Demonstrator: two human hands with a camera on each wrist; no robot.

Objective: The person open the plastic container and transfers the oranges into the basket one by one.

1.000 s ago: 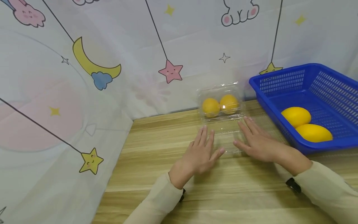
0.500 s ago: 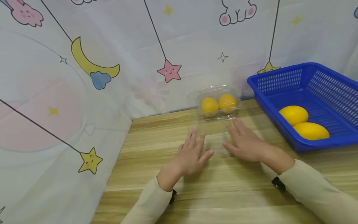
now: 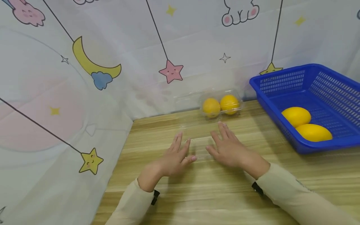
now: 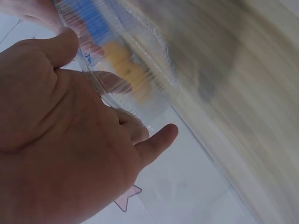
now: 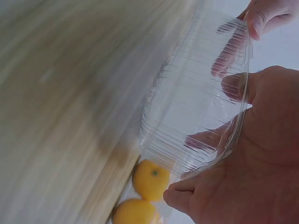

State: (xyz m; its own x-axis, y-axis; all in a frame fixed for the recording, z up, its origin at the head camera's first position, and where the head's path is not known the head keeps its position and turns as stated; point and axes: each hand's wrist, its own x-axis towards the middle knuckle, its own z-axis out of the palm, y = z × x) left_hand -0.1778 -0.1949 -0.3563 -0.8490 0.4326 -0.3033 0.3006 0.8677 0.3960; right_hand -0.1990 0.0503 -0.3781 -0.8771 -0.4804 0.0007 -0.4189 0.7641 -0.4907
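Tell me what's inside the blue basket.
Two yellow oval fruits lie close together in the blue basket, toward its near left corner. Its near walls hide their lower edges; the floor under them is covered. Its right end is out of frame.

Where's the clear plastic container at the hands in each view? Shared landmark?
Right wrist: clear plastic container, centre to upper right.
Left wrist: top, left of centre.
Head: faint, near centre, between left hand and right hand.
Landmark: two round orange fruits, blurred in left wrist.
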